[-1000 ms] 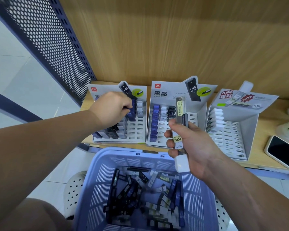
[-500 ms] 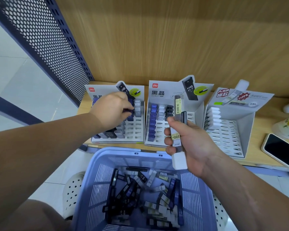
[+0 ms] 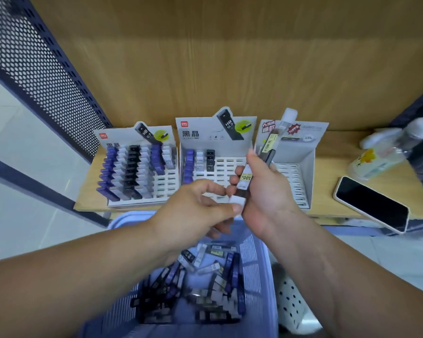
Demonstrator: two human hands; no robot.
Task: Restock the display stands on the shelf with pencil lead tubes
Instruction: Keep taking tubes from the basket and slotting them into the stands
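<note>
Head view: above the shelf's (image 3: 326,181) front edge, the right hand (image 3: 266,191) clutched tubes (image 3: 246,178) upright; the left hand (image 3: 193,211) pinched their white bottom end.

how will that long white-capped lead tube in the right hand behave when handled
Probably stiff: the long lead tube looks straight though the right hand grips only its middle. Likely light, held without visible strain. Its smooth plastic may slip; the left hand pinches its white cap.
</note>
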